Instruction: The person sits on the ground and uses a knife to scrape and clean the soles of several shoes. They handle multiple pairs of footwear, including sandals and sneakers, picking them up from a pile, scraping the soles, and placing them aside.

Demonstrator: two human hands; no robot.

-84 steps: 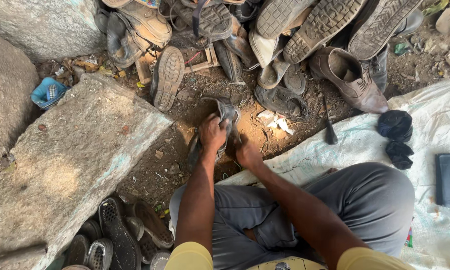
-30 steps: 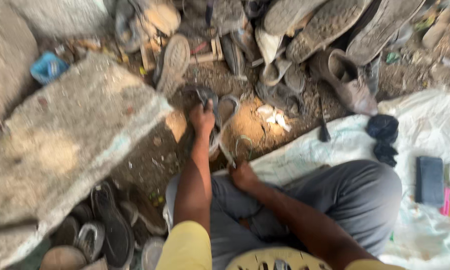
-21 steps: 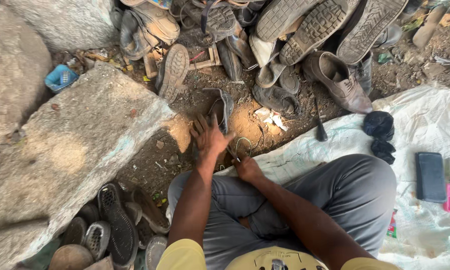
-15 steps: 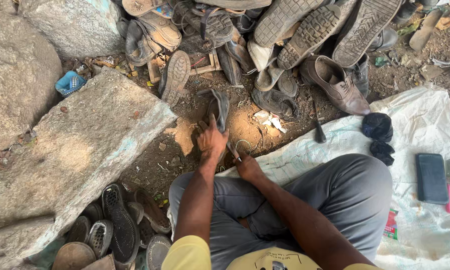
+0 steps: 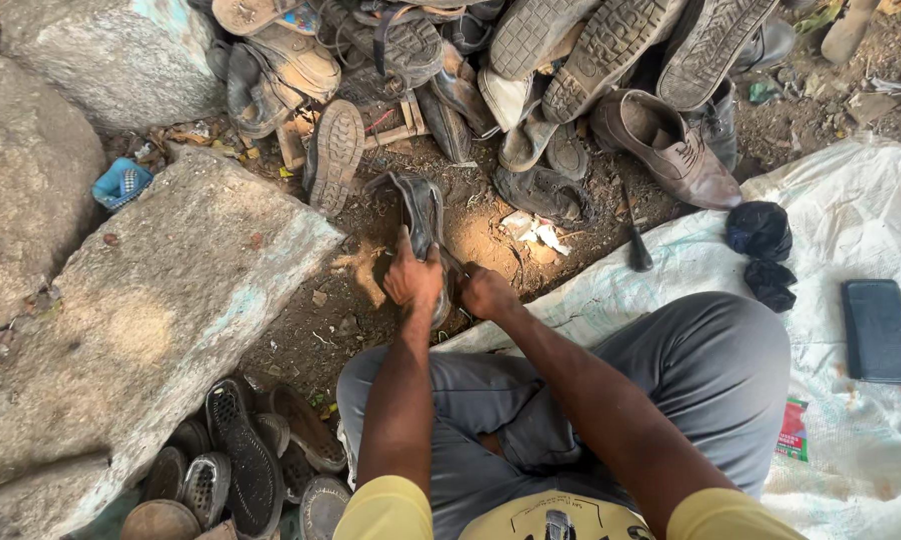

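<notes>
A worn dark shoe [image 5: 419, 205] lies on the dirt in front of my crossed legs. My left hand [image 5: 413, 278] presses down on its near end, fingers wrapped over it. My right hand [image 5: 488, 293] sits just to the right of the shoe, fist closed low against the ground; whether it grips a tool or the shoe's edge is hidden. Both forearms reach forward from yellow sleeves over grey trousers.
A heap of old shoes [image 5: 571, 70] fills the far side, with a brown leather shoe [image 5: 666, 145] at its right. Large stone slabs [image 5: 141, 300] stand at left, sandals [image 5: 236, 460] below them. A white sack sheet [image 5: 851, 250] at right holds a black pouch [image 5: 874, 328], black cloth lumps [image 5: 761, 232] and an awl [image 5: 635, 245].
My left hand opened briefly above the shoe, then came back down and gripped it. My right hand moved forward from my knee to the shoe's right side. The view steadied.
</notes>
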